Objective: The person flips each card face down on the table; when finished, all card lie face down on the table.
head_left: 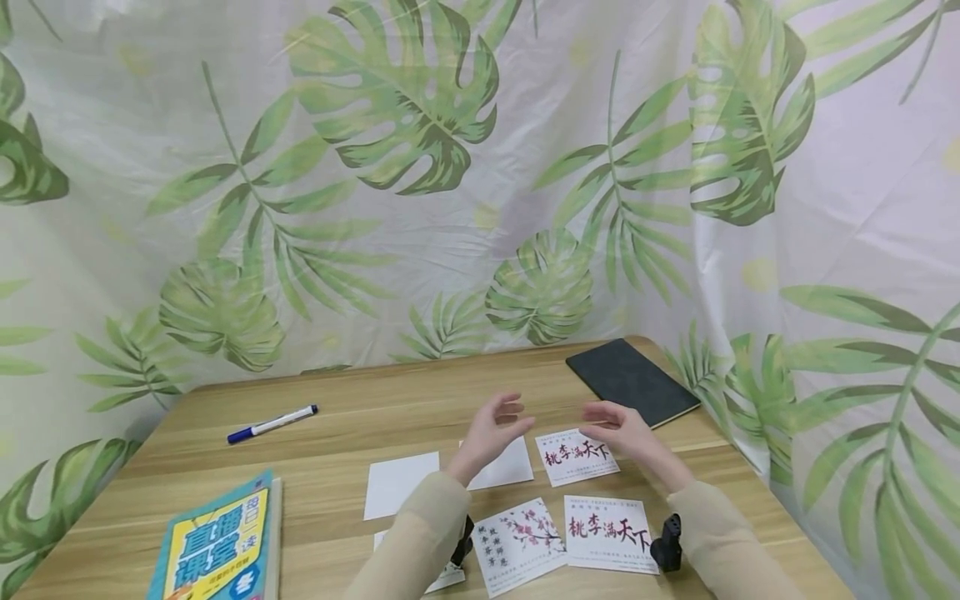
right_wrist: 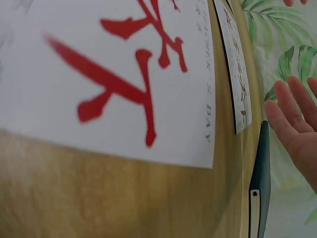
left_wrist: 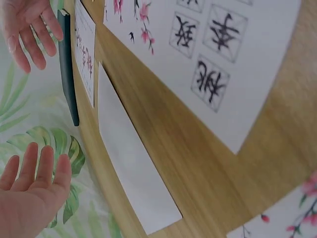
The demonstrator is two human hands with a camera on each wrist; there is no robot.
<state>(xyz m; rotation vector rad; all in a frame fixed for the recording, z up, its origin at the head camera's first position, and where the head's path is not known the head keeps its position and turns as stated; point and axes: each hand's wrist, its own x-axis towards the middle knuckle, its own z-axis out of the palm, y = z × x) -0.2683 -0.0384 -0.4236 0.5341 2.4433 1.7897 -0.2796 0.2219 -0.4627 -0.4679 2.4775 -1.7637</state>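
Wood-grain table (head_left: 420,400) bearing cards (head_left: 611,537), leaf-print curtain (head_left: 465,242) behind, left hand (head_left: 493,429) and right hand (head_left: 626,429) above, fingers (left_wrist: 28,166) loosely spread

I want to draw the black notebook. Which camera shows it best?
The head view, because the black notebook shows nearly its whole cover. The left wrist view shows a thin strip; the right wrist view shows it nearly edge-on, cut off at the bottom.

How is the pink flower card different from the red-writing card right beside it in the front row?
The flower card has a blossom branch and black characters, while the red-writing card has big red characters across its middle. The flower card sits turned at more of a slant; the red-writing card lies straighter. Both are white and lie flat, printed side up, on the table.
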